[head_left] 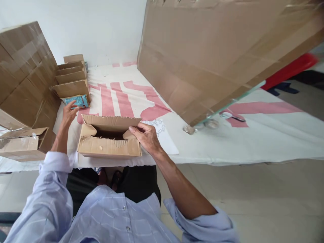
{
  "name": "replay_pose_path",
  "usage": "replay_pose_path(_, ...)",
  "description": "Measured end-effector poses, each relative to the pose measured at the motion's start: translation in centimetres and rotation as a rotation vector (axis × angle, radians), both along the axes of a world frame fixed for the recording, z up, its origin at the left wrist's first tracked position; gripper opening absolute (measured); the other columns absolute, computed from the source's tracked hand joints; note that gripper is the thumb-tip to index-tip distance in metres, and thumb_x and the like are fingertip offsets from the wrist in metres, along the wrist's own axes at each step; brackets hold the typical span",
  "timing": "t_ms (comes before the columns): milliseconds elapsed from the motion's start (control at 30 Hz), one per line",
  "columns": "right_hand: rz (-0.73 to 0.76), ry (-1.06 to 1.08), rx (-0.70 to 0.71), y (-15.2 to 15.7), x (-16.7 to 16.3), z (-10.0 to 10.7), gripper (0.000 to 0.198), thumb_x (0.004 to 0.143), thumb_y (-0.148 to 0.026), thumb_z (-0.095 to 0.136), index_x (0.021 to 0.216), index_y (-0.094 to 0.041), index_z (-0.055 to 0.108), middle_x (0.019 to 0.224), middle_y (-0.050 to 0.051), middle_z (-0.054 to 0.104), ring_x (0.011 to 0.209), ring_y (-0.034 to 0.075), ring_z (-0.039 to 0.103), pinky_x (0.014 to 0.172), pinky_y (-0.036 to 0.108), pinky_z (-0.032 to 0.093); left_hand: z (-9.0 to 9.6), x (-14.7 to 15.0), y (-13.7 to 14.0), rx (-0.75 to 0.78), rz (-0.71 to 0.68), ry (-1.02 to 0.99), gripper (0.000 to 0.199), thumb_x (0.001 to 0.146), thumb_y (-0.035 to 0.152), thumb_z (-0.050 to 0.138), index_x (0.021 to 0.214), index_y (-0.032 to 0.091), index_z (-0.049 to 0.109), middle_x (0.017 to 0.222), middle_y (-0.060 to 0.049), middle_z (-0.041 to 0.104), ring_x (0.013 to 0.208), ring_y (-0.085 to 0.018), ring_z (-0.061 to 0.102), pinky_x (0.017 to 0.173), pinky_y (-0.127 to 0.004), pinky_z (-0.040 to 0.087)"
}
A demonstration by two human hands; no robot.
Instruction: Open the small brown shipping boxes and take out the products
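In front of me, at the table's near edge, stands a small cardboard box (108,147) with its top flaps up and its inside dark. My right hand (148,136) grips the right end of this box, thumb over the side flap and fingers behind. Farther left, my left hand (70,113) reaches out with its fingers apart at a blue packet (80,101). Whether the fingertips touch the packet I cannot tell. The packet leans against the front of a divided cardboard holder (71,88) with several upright panels.
Large taped cartons stand at left (27,77) and right (202,57). Another small box (25,143) lies at the left edge. A printed sheet (167,141) is partly under my right hand. Scissors (235,117) and small clear-wrapped lumps (189,129) lie by the right carton on the white-and-red cloth (253,141).
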State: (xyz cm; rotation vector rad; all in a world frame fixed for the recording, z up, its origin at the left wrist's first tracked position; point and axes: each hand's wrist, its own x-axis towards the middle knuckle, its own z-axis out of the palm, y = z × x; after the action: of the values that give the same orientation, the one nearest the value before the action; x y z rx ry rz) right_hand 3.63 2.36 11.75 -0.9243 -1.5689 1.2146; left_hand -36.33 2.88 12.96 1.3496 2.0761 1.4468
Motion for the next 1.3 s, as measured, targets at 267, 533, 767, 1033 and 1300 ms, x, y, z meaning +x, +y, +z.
replay_pose_path(267, 0.027, 0.068, -0.054, 0.3, -0.4, -0.7, 0.035, 0.078, -0.053, 0.077, 0.081, -0.018, 0.08, 0.074, 0.003, 0.072, 0.07, 0.02, 0.061, 0.063, 0.031, 0.048, 6.6, 9.1, -13.6, 0.266, -0.236, 0.129, 0.035, 0.094, 0.058, 0.079, 0.105, 0.026, 0.085, 0.111, -0.008, 0.083, 0.111, -0.027, 0.077, 0.091, -0.04, 0.065)
replay_pose_path(533, 0.083, 0.084, -0.053, -1.3, -0.4, 0.1, 0.043, 0.077, -0.059, 0.079, 0.088, -0.018, 0.079, 0.078, 0.002, 0.072, 0.072, 0.02, 0.062, 0.065, 0.032, 0.048, 5.8, 11.4, -18.5, 0.104, -0.412, 0.388, 0.062, 0.084, 0.065, 0.089, 0.133, 0.028, 0.078, 0.144, -0.013, 0.073, 0.131, -0.034, 0.071, 0.099, -0.048, 0.064)
replay_pose_path(767, 0.076, 0.049, -0.023, -1.8, 0.1, 0.7, 0.041, 0.075, -0.058, 0.081, 0.072, -0.019, 0.068, 0.064, -0.002, 0.058, 0.062, 0.015, 0.052, 0.058, 0.029, 0.038, 4.2, 11.8, -20.6, 0.131, -0.414, 0.344, 0.085, 0.078, 0.068, 0.093, 0.149, 0.03, 0.067, 0.143, -0.014, 0.072, 0.132, -0.033, 0.069, 0.098, -0.045, 0.065)
replay_pose_path(1033, 0.221, 0.251, -0.266, -1.3, 0.4, 0.1, 0.054, 0.056, -0.062, 0.095, 0.086, -0.021, 0.078, 0.079, 0.003, 0.078, 0.072, 0.023, 0.07, 0.071, 0.036, 0.055, 0.3, 12.6, -22.5, 0.219, -0.324, -0.011, 0.148, 0.054, 0.083, 0.097, 0.176, 0.036, 0.026, 0.17, -0.024, 0.048, 0.159, -0.047, 0.048, 0.116, -0.059, 0.055)
replay_pose_path(1300, 0.202, 0.069, -0.048, -0.9, 0.5, -4.9, 0.05, 0.077, -0.071, 0.077, 0.081, -0.021, 0.072, 0.077, 0.01, 0.077, 0.076, 0.028, 0.075, 0.069, 0.042, 0.06, 0.6, 16.9, -24.8, 0.201, -0.39, 0.162, 0.138, 0.066, 0.074, 0.096, 0.177, 0.032, 0.026, 0.173, -0.022, 0.046, 0.158, -0.046, 0.049, 0.124, -0.06, 0.048)
